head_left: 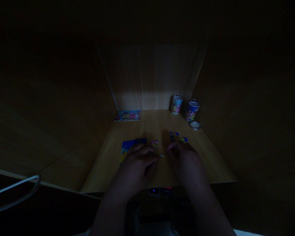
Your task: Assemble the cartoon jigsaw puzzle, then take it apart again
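The scene is very dark. My left hand (140, 164) rests on the wooden desk (157, 126) with its fingers pinched on a small puzzle piece (161, 156). My right hand (184, 159) lies just right of it, fingers curled downward near the same piece; whether it holds anything is hidden. A partly assembled blue cartoon puzzle (130, 146) lies under and beyond my left hand. A loose pink piece (154, 143) sits between the hands, farther back. A cluster of loose pieces (178, 137) lies just beyond my right hand.
A cartoon picture card (127, 115) lies at the back left of the desk. Two cartoon-printed cans (176, 104) (192, 110) stand at the back right, with a round lid (195, 125) in front. Wooden walls enclose the desk on three sides.
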The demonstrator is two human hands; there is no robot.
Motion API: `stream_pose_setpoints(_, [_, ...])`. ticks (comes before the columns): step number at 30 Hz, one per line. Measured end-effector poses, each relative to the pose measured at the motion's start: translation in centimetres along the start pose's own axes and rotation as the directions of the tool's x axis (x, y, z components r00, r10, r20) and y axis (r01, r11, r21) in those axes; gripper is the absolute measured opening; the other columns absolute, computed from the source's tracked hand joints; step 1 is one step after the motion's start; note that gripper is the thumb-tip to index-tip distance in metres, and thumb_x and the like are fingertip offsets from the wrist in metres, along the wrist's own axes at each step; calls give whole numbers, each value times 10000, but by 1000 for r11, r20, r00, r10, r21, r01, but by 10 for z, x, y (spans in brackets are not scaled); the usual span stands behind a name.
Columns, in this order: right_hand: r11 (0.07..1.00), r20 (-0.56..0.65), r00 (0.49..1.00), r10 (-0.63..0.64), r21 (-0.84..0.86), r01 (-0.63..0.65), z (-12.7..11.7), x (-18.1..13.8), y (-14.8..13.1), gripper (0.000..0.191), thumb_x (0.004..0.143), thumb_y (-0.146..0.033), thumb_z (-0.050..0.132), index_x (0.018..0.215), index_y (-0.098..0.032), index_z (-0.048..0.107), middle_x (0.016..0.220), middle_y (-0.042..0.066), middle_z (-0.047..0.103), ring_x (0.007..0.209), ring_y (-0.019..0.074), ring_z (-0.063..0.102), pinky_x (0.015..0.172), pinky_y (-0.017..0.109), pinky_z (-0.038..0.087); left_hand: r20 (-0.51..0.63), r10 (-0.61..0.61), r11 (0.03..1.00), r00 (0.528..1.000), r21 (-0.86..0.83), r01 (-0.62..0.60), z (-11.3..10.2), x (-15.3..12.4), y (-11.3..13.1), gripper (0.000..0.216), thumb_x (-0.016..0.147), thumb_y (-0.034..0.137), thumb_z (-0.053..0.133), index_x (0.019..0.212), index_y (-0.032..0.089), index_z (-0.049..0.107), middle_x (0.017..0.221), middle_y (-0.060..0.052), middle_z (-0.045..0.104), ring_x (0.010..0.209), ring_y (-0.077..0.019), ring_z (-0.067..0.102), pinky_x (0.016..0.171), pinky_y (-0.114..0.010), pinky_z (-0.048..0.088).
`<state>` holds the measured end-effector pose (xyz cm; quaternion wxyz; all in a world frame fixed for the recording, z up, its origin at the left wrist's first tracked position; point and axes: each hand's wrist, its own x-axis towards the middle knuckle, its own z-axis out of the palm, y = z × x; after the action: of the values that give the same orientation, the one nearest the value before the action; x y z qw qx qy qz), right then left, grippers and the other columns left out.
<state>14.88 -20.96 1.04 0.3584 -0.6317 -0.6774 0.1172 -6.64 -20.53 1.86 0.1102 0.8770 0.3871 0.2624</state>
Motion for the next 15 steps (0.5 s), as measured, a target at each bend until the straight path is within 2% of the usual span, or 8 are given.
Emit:
stream_pose_setpoints(2, [997, -9, 1000, 9, -72, -9, -2, 0, 4, 127, 1044, -190, 665, 1006, -240, 775, 1013, 82, 819, 963, 288, 760, 858, 401, 536, -1, 5, 1000, 1000, -5, -5, -1, 0, 1, 292, 1003, 81, 715, 1166, 299, 820, 1242, -26, 803, 1192, -301, 700, 1053, -543, 579])
stream_pose_setpoints(5, [980, -33, 999, 8, -198, -14, -4, 0, 8, 179, 1076, -203, 621, 1086, -218, 799, 1029, 129, 819, 989, 325, 749, 856, 430, 554, -41, 12, 1000, 999, 1, -12, 0, 0, 1, 319, 1024, 92, 697, 1238, 306, 799, 1323, -37, 792, 1246, -298, 697, 1079, -531, 571])
stream_pose_setpoints(7, [970, -62, 998, -23, -242, 7, -5, -1, 7, 214, 1086, -199, 595, 1159, -208, 796, 1096, 147, 817, 1043, 340, 736, 886, 447, 562, -112, -29, 999, 993, 27, 32, 1, 1, -2, 348, 1047, 96, 661, 1318, 290, 762, 1343, -59, 787, 1225, -298, 706, 1077, -535, 574])
stream_pose_setpoints(9, [973, -68, 996, -58, -226, 42, -6, -2, 3, 220, 1092, -196, 584, 1165, -213, 791, 1146, 140, 813, 1064, 329, 729, 920, 449, 563, -216, -100, 991, 971, 65, 116, 3, 1, -6, 321, 1062, 96, 628, 1320, 250, 740, 1277, -83, 799, 1153, -306, 719, 1039, -544, 587])
stream_pose_setpoints(11, [983, 14, 996, -89, -158, 90, -6, -4, -5, 200, 1102, -211, 592, 1110, -223, 791, 1133, 115, 812, 1035, 295, 737, 937, 432, 561, -273, -159, 977, 949, 97, 191, 6, 2, -10, 241, 1074, 112, 615, 1247, 217, 748, 1203, -96, 803, 1107, -317, 721, 1007, -552, 596])
stream_pose_setpoints(13, [982, 172, 976, -135, -106, 154, -4, -5, -13, 159, 1101, -237, 634, 1074, -233, 790, 1102, 87, 808, 1031, 273, 740, 948, 415, 558, -255, -170, 971, 952, 120, 205, 8, 3, -14, 190, 1071, 119, 629, 1176, 204, 763, 1183, -100, 806, 1112, -330, 717, 1008, -566, 597])
stream_pose_setpoints(15, [968, 261, 952, -160, -146, 203, -2, -7, -19, 117, 1083, -260, 681, 1049, -232, 790, 1120, 89, 797, 1087, 291, 726, 978, 436, 547, -209, -150, 976, 966, 124, 178, 9, 3, -15, 209, 1050, 97, 652, 1177, 206, 777, 1219, -92, 809, 1147, -333, 711, 1035, -574, 594])
